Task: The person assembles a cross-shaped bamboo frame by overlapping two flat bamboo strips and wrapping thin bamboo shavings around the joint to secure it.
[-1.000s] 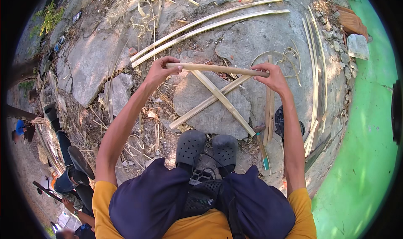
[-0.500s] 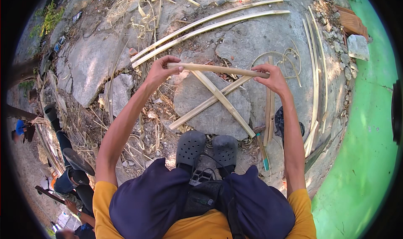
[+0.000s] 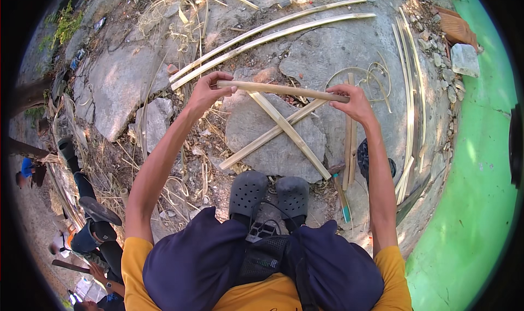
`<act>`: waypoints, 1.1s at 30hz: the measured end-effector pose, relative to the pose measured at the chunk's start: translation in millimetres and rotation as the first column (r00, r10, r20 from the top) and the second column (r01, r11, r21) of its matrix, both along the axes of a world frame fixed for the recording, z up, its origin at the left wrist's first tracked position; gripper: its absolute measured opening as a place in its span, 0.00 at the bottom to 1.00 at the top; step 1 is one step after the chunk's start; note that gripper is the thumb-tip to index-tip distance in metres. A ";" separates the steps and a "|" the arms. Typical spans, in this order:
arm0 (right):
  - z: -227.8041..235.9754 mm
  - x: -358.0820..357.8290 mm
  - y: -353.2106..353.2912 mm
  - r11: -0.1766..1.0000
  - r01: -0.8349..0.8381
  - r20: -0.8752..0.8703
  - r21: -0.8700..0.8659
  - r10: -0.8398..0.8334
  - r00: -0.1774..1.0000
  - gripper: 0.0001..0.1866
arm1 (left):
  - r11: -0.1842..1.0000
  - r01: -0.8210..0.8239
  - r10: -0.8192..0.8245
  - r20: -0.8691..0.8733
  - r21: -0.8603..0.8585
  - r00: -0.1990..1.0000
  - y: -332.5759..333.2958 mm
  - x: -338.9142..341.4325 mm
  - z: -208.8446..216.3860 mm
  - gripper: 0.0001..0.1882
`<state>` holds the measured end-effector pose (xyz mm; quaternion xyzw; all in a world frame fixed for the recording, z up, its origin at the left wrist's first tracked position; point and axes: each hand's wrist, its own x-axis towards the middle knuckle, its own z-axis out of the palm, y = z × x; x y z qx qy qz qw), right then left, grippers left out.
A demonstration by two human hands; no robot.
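Between my hands I hold a split bamboo strip level, its right end slightly lower. My left hand pinches the left end between thumb and fingers. The right end is gripped by my right hand, with the tip poking out past the fingers. Under and just nearer than this strip, two pale bamboo strips lie crossed in an X on a flat grey stone slab. The held strip passes across the far ends of the X; whether it touches them I cannot tell.
Two long pale strips lie beyond my hands. More long strips lie at the right. Beside my right forearm are two short brown strips and a teal-tipped tool. Green water borders the right. Another person is at lower left.
My hands and the held strip are almost where they were. At lower left, the other person's hand and the dark long object in it have shifted slightly.
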<state>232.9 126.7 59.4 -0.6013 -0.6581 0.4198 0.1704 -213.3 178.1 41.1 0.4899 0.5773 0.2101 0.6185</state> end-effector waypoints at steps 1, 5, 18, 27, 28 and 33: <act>0.4 -0.1 -0.2 1.000 0.007 0.004 -0.008 -0.007 1.000 0.20 | 1.000 -0.004 0.004 -0.002 0.001 1.000 -0.5 0.6 1.0 0.23; -1.9 1.0 -0.6 1.000 0.008 -0.010 0.005 -0.008 1.000 0.21 | 1.000 -0.002 0.002 -0.004 -0.005 1.000 -0.6 0.5 1.2 0.24; -4.5 1.2 -1.5 1.000 0.006 -0.026 0.020 -0.005 1.000 0.21 | 1.000 -0.014 0.014 0.005 0.014 1.000 -2.1 -1.0 -1.1 0.31; -7.9 -0.3 1.1 1.000 0.020 0.032 0.009 -0.020 0.999 0.19 | 1.000 -0.003 0.003 -0.029 0.006 1.000 -1.4 -0.2 3.8 0.33; -7.9 -2.0 1.8 0.999 0.035 0.035 -0.012 -0.035 0.999 0.19 | 1.000 -0.007 0.007 -0.028 0.022 1.000 -1.5 -2.0 1.9 0.34; -9.8 -2.1 0.7 0.999 0.054 -0.002 -0.003 -0.054 0.999 0.17 | 1.000 0.001 -0.001 -0.046 0.013 0.999 -2.0 -2.1 0.8 0.35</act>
